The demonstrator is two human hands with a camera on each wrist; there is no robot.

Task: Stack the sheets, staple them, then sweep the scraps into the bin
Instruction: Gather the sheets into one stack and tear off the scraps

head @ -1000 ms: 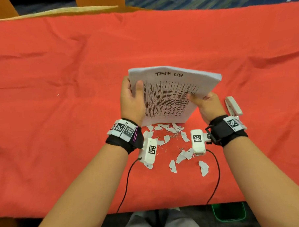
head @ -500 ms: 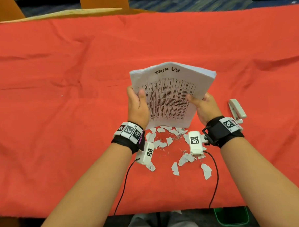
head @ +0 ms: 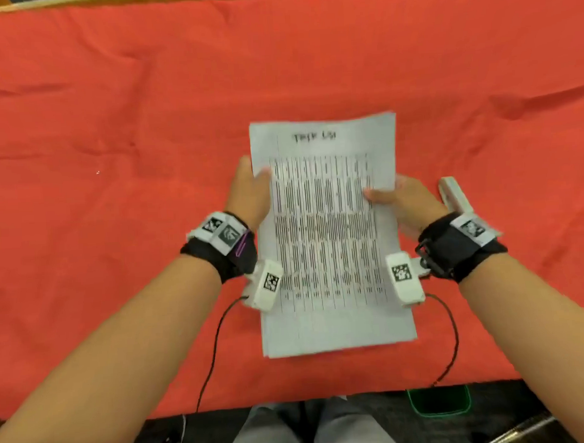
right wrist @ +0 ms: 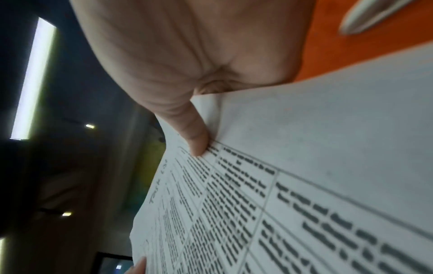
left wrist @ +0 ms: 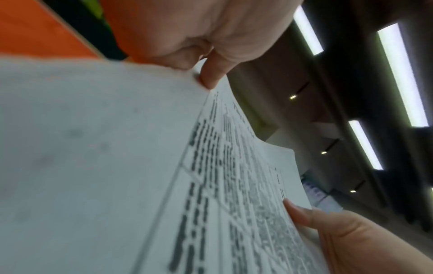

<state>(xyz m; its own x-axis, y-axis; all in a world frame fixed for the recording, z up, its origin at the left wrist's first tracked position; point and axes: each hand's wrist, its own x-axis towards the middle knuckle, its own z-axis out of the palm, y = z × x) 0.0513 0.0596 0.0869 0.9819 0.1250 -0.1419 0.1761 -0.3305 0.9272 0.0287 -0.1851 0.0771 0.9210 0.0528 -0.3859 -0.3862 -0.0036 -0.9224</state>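
A stack of printed sheets (head: 328,233) headed "Task List" is held flat above the red cloth, face up. My left hand (head: 251,193) grips its left edge, thumb on top (left wrist: 209,77). My right hand (head: 401,199) grips the right edge, thumb pressed on the print (right wrist: 194,137). The sheets (left wrist: 117,166) fill both wrist views (right wrist: 304,185). A white stapler (head: 455,195) lies on the cloth just right of my right hand, also seen in the right wrist view (right wrist: 374,16). The paper scraps are hidden under the stack.
The red cloth (head: 114,162) covers the whole table, with its near edge close to my body. A green-rimmed bin (head: 439,400) sits on the floor below the near edge, right of my lap. Cables hang from both wrist cameras.
The stack, earlier held upright and tilted, has been lowered flat toward me and now covers the scraps. Both hands kept their grip on its sides.
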